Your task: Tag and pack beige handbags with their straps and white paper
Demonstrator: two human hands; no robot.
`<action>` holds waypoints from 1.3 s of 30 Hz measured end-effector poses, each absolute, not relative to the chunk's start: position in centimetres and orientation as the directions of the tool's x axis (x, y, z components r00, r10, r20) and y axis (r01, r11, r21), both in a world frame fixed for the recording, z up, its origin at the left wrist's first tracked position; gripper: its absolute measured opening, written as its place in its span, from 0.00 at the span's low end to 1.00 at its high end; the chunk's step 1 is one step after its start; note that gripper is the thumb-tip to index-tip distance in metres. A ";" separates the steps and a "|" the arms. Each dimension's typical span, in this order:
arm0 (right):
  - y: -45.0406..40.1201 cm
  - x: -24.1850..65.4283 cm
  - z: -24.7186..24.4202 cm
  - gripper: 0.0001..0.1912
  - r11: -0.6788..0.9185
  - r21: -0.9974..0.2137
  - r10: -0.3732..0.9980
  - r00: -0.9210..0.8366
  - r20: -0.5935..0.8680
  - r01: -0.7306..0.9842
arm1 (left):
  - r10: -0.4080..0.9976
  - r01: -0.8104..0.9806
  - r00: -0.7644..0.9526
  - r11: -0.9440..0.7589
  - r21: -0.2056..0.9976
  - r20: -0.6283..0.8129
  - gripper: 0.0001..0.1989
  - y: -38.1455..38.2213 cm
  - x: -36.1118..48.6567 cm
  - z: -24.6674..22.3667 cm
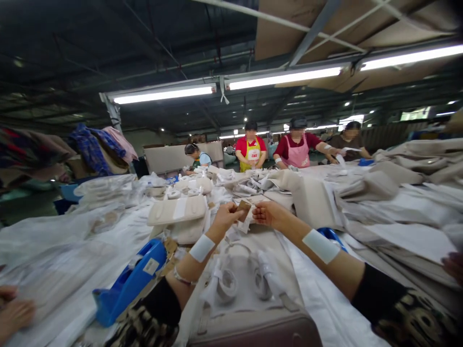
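My left hand (227, 217) is closed on a small brown card (244, 208), held up over the middle of the table. Beside it, my right hand (266, 214) has its fingers drawn together near the card's edge; whatever they pinch is too small to make out. A white slip (244, 224) hangs just under the card. Below my forearms lies a beige handbag (253, 324) with a darker lower part. White wrapping covers its coiled straps (227, 285). To the left of my left forearm stands a blue tape dispenser (132, 279).
Another blue dispenser (330, 235) is partly behind my right forearm. Beige bag pieces (177, 209) and wrapped stacks (394, 212) crowd both sides. Several co-workers stand across the table, one in a pink apron (297, 153). Another person's hand (16, 313) reaches in at the left edge.
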State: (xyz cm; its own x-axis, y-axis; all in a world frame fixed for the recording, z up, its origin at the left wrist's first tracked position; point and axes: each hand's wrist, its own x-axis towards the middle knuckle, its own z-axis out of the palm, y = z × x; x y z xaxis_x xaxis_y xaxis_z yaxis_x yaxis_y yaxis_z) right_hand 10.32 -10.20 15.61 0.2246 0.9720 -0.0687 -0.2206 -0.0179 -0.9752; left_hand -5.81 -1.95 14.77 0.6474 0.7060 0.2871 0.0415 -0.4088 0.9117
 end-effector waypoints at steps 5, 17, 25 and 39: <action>-12.7 12.0 15.0 0.08 -0.031 -0.992 0.942 0.329 -0.071 -0.126 | 0.624 -0.040 0.764 -0.206 0.978 0.163 0.12 -3.0 -5.6 16.7; -17.7 9.9 13.3 0.06 0.228 -0.867 0.779 0.452 0.435 0.443 | 0.612 -0.083 0.790 0.061 0.995 0.028 0.03 -5.4 -3.7 17.4; -16.8 9.3 12.2 0.07 0.145 -0.849 0.703 0.551 0.450 0.507 | 0.599 -0.088 0.801 0.113 0.990 0.003 0.03 -6.4 -3.2 17.6; -19.1 12.9 17.8 0.16 0.340 -0.935 0.898 0.333 0.289 -0.105 | 0.527 0.126 0.835 0.091 0.988 -0.156 0.08 -5.0 -5.0 14.6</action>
